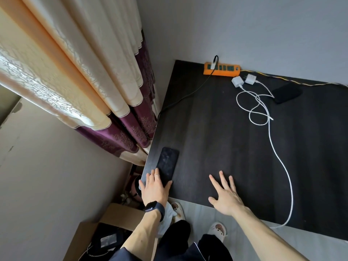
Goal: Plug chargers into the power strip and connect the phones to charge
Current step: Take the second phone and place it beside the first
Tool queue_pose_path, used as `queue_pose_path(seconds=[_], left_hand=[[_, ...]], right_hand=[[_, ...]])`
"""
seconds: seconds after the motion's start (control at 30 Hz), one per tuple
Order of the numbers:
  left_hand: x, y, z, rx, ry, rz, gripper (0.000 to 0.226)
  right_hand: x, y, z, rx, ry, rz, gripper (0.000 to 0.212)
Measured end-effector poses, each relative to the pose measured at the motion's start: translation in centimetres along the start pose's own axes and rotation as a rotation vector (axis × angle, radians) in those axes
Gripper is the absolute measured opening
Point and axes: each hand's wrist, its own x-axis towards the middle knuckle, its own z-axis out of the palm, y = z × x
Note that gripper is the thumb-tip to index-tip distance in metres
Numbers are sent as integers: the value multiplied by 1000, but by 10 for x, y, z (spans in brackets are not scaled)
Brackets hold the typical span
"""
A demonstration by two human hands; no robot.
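On the dark table (pixel 226 147) the orange power strip (pixel 222 71) lies against the far wall, rigid but light, so I judge it will skate unless braced. The near phone (pixel 167 164) lies by the left edge under my left hand (pixel 154 187), fingers straight and close together on its slick glass, while my right hand (pixel 226 194) rests palm-down on bare wood, fingers spread; the far phone (pixel 287 93) sits well right. The 2 white chargers (pixel 237 81) lie unplugged just beside the strip's right end — small hard blocks I'd pinch by their flat sides — trailing limp white cables (pixel 271 140).
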Motion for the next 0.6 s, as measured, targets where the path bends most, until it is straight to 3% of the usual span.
queue_pose_path(seconds=[0.4, 0.6], left_hand=[[-10, 16, -3, 32, -21, -55, 79], [-14, 27, -5, 99, -14, -86, 77]], right_hand=[[-6, -3, 0, -27, -4, -14, 85], [-4, 12, -16, -87, -77, -108, 79]])
